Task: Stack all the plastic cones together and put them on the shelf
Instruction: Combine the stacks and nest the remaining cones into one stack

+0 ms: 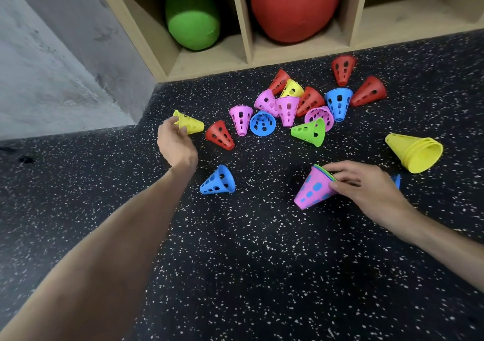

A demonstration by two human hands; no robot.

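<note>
Several perforated plastic cones in red, pink, blue, yellow and green lie scattered on the speckled black floor (235, 249) in front of the wooden shelf (209, 63). My left hand (175, 144) grips a yellow cone (191, 123) by its wide rim at the left of the pile. My right hand (366, 183) holds a small stack with a pink cone outermost (313, 191), blue and green rims nested inside it, its tip pointing down-left. A loose blue cone (218, 181) lies between my hands. A red cone (220, 135) lies beside the yellow one.
A stack of yellow cones (416, 152) lies on its side at the right. The shelf's cubbies hold a green cushion (193, 21) and a big red ball (296, 5); the right cubby (419, 13) looks bare. A grey wall (52, 52) stands at the left.
</note>
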